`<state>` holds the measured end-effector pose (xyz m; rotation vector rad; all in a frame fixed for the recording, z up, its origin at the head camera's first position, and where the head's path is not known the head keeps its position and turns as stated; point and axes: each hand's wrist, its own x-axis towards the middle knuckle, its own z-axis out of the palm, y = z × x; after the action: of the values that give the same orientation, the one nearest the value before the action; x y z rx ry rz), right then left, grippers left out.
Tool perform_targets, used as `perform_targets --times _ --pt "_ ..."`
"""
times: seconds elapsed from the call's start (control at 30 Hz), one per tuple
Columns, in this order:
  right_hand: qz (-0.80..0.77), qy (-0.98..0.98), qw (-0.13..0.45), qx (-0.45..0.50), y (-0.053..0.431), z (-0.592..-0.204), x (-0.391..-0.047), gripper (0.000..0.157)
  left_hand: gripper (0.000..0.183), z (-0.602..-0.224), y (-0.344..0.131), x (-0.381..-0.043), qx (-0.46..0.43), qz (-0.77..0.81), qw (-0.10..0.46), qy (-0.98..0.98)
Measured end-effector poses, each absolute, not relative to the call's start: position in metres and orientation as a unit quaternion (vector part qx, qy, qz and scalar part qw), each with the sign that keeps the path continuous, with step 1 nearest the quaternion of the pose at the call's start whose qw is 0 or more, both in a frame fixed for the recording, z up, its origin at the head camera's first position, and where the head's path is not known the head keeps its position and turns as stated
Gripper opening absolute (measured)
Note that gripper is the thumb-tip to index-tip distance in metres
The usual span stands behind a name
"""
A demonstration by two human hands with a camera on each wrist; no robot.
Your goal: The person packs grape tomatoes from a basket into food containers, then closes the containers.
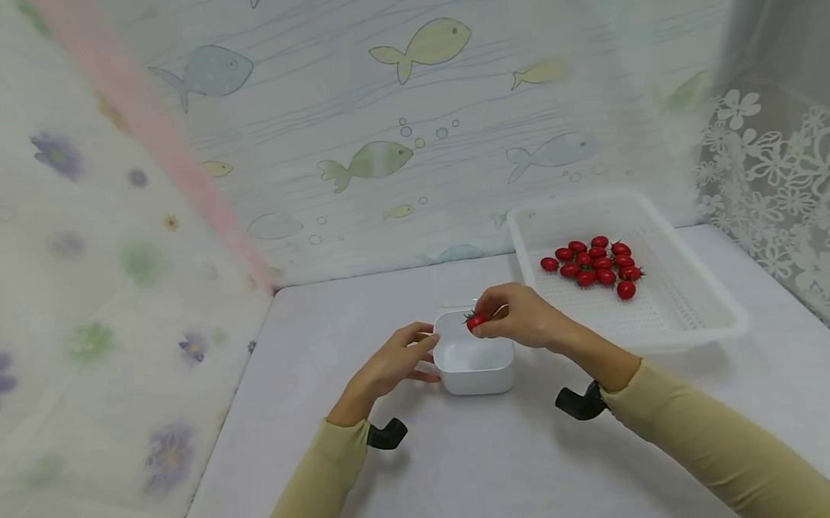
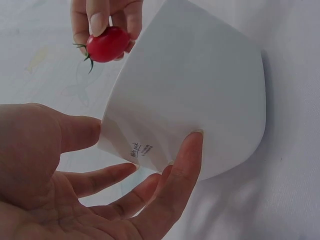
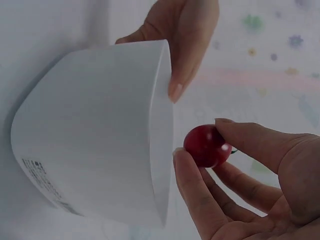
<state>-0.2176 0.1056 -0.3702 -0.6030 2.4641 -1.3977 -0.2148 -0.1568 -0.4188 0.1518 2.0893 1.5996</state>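
From my end, work looks barely begun. Right hand (image 1: 523, 316) has one tomato (image 1: 475, 322) pinched between thumb and fingertips, held just above the mouth of the white box (image 1: 476, 382), toward its back. Right wrist view shows a gap between fruit and rim, so I log this one as carried over but not yet let go. Green stem is on.

Left hand (image 1: 398, 359) is at the box's left side: fingers spread and apart, laid along the wall, thumb at the rim. I read that as steadying, not a clamp. Box stands upright on the white table (image 1: 429, 472).

Done, as far as I can judge: one tomato out and brought to the box. I make out no fruit on the part of the box's inside that shows; the hand and near wall hide some of it, so I can't swear to every corner.

Left, if the rest are to follow: the pile (image 1: 602, 263), more than a dozen, lying bunched on the floor of the tray (image 1: 664, 304), mostly toward its back. Tray sits to the right of the box, near it but apart. By that measure, most of the job remains.
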Motion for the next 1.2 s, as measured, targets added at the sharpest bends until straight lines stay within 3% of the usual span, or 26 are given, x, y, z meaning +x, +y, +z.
perform_targets --times 1.2 --pt "-0.353 0.907 0.073 -0.218 0.050 -0.412 -0.233 0.015 0.051 -0.424 -0.159 -0.217 0.061 0.597 0.251 0.759"
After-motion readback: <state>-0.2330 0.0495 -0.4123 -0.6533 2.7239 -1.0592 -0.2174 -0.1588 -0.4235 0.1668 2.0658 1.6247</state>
